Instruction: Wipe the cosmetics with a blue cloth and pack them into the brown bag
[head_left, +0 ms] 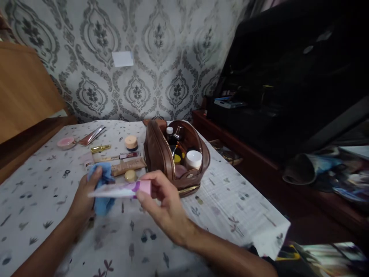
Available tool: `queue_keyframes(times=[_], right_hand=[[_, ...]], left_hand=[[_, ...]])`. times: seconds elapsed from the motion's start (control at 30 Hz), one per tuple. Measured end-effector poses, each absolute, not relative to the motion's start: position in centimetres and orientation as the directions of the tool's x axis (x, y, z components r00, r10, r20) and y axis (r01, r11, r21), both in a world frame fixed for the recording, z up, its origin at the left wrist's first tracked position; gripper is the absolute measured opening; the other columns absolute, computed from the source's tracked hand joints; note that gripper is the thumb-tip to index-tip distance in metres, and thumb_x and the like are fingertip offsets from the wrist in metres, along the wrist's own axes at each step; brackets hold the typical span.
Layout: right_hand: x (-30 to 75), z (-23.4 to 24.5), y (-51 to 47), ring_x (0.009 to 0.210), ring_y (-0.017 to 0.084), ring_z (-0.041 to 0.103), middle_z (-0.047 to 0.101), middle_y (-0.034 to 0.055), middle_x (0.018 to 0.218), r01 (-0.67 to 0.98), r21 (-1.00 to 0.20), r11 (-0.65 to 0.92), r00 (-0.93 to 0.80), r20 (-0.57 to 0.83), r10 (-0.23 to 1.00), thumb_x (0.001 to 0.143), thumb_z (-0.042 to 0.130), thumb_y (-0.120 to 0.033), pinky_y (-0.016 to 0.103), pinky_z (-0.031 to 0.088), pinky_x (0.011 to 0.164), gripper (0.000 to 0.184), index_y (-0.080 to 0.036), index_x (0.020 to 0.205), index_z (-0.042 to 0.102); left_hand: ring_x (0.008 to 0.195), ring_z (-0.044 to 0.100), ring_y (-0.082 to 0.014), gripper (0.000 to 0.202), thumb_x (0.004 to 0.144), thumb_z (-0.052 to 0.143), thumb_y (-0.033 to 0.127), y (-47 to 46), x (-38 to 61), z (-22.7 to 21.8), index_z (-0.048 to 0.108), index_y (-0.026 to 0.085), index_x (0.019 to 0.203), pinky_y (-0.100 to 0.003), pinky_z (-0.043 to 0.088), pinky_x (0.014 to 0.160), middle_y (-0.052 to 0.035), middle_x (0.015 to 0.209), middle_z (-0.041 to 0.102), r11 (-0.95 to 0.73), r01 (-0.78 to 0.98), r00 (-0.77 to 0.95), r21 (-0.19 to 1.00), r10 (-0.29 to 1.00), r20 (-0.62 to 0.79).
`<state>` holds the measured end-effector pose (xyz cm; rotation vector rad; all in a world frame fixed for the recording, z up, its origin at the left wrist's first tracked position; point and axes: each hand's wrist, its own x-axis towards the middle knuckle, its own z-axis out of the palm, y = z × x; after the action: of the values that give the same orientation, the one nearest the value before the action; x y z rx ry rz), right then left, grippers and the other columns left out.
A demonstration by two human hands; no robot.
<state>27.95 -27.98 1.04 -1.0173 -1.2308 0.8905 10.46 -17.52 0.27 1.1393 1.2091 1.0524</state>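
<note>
My right hand (167, 207) grips a white and purple squeeze tube (123, 190) by its pink cap, the flat end pointing left. In my left hand (83, 196) is a bunched blue cloth (103, 206), partly behind the tube. Just beyond my right hand stands an unzipped brown toiletry bag (161, 154), holding a white-lidded jar (194, 159), a white-capped bottle (170, 132) and other containers. Past the cloth lie a tan tube (129, 165), a small round beige-topped container (130, 176) and a slim tube with a dark red part (128, 155).
Farther back on the patterned tablecloth (150, 250) are a peach-lidded jar (131, 142), a gold tube (100, 148), a rose-and-silver tube (92, 135) and a pink round container (66, 143). A wallpapered wall rises behind. To the right is a dark red cabinet (259, 192) with cluttered items.
</note>
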Motion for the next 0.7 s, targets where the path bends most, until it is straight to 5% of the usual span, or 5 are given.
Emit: queue_keyframes(times=[0.13,0.2,0.3,0.4,0.7], right_hand=[[32.3,4.2,-30.9,0.063,0.012,0.054,0.062,0.0017,0.081,0.138,-0.909,0.392,0.261,0.415,0.872,0.090,0.062,-0.040,0.024,0.046,0.054,0.022,-0.023,0.103,0.061],[34.7,5.6,-31.6,0.059,0.010,0.051,0.062,0.0016,0.080,0.194,-0.894,0.404,0.391,0.448,0.804,0.090,0.063,-0.042,0.022,0.042,0.049,0.021,-0.023,0.101,0.063],[37.8,7.2,-31.7,0.053,0.009,0.046,0.056,-0.0003,0.069,0.287,-0.871,0.399,0.522,0.491,0.697,0.090,0.063,-0.047,0.021,0.037,0.045,0.026,-0.021,0.094,0.066],[39.6,8.4,-31.2,0.050,0.008,0.044,0.052,-0.0018,0.063,0.411,-0.845,0.344,0.552,0.530,0.644,0.088,0.064,-0.049,0.021,0.032,0.043,0.029,-0.021,0.088,0.068],[41.4,10.0,-29.4,0.047,0.012,0.048,0.056,-0.0003,0.060,0.759,-0.610,0.227,0.270,0.612,0.743,0.084,0.070,-0.047,0.024,0.034,0.037,0.020,-0.028,0.077,0.070]], left_hand=[[0.054,0.058,-0.0173,0.037,0.076,0.069,0.054,-19.7,11.6,1.2,0.067,0.018,0.081,-0.026,0.049,0.051,-0.0016,0.061,0.064,-0.121,0.213,0.328,0.970,0.943,0.046],[0.061,0.061,-0.0175,0.029,0.084,0.062,0.043,-21.2,12.9,1.9,0.070,0.022,0.102,-0.026,0.051,0.058,-0.0019,0.071,0.069,-0.405,0.294,0.582,0.866,0.794,0.174],[0.079,0.068,-0.0191,0.054,0.087,0.054,0.029,-23.1,15.5,2.8,0.047,0.029,0.141,-0.028,0.054,0.072,-0.0043,0.100,0.074,-0.743,0.225,0.822,0.630,0.492,0.287],[0.072,0.068,-0.0203,0.074,0.085,0.050,0.024,-23.8,18.0,2.9,0.023,0.019,0.153,-0.030,0.055,0.064,-0.0075,0.095,0.075,-0.850,0.288,0.874,0.442,0.422,0.243],[0.060,0.068,-0.0205,0.057,0.095,0.031,0.024,-23.4,20.0,-1.0,0.027,0.011,0.150,-0.031,0.055,0.052,-0.0080,0.081,0.074,-0.964,0.196,0.819,0.179,0.262,0.511]])
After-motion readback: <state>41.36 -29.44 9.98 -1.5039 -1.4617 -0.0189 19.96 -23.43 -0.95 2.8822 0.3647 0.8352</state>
